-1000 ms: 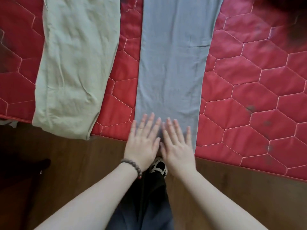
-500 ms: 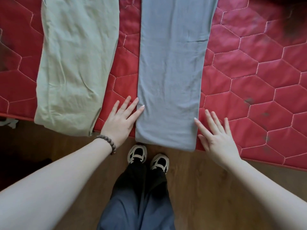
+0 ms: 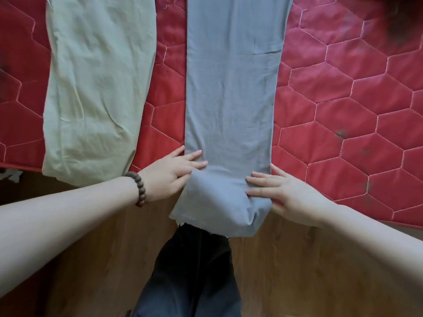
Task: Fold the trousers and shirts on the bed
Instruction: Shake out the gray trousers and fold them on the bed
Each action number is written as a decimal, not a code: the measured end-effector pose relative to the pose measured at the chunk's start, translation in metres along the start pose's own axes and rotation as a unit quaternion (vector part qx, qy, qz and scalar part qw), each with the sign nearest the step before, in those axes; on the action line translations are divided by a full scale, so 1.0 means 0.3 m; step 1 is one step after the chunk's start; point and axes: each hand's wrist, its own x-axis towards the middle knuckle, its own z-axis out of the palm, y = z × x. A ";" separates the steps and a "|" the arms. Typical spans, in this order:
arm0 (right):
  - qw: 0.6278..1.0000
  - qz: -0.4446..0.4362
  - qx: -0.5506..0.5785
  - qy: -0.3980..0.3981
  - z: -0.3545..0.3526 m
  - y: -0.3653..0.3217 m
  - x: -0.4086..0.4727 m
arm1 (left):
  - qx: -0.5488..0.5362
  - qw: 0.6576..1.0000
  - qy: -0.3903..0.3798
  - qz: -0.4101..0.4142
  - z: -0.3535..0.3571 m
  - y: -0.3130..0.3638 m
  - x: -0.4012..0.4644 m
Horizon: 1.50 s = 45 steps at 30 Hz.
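Surroundings: red quilted bed cover [image 3: 343,99] with hexagon stitching, a few dark smudges on its right part. Pale green garment [image 3: 96,88] lies flat on the left, its lower end hanging just past the bed edge. A strip of red cover separates it from the grey trousers [image 3: 231,88], so nothing lies against the trousers on either side. Wooden floor [image 3: 297,271] below the edge; the person's dark trouser legs [image 3: 192,271] stand directly under the grey hem.

Hands: 2 in view, one at each side of the grey trousers' lower end, which is lifted off the bed edge and bunched. Left hand [image 3: 169,172], with a bead bracelet [image 3: 138,188] on the wrist, has its thumb on top of the cloth and fingers tucked under the left edge, gripping it. Right hand [image 3: 288,193] mirrors this: fingers laid over the right edge, cloth creased between them, pinching it.

Edges: grey trousers run straight up out of the top of the picture, long sides roughly parallel. Bare cover to the right is wide; the gap to the green garment is narrow.
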 end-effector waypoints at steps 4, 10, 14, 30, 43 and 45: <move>0.876 0.306 0.364 0.078 -0.210 0.038 0.166 | -0.390 0.886 0.146 -0.205 -0.169 0.025 0.129; 0.748 0.384 0.514 0.168 -0.192 0.137 0.291 | -0.488 0.785 0.139 -0.356 -0.151 0.014 0.236; 0.799 0.336 0.444 0.224 -0.092 0.138 0.229 | -0.339 0.868 0.146 -0.332 -0.126 0.017 0.211; 0.820 0.206 0.416 0.336 -0.343 -0.131 0.164 | -0.518 0.790 0.270 -0.187 -0.315 0.206 0.092; 0.741 0.448 0.445 0.230 -0.459 0.207 0.566 | -0.403 0.773 0.209 -0.443 -0.497 -0.158 0.489; 0.777 0.435 0.393 0.228 -0.422 0.203 0.542 | -0.471 0.727 0.207 -0.456 -0.442 -0.171 0.457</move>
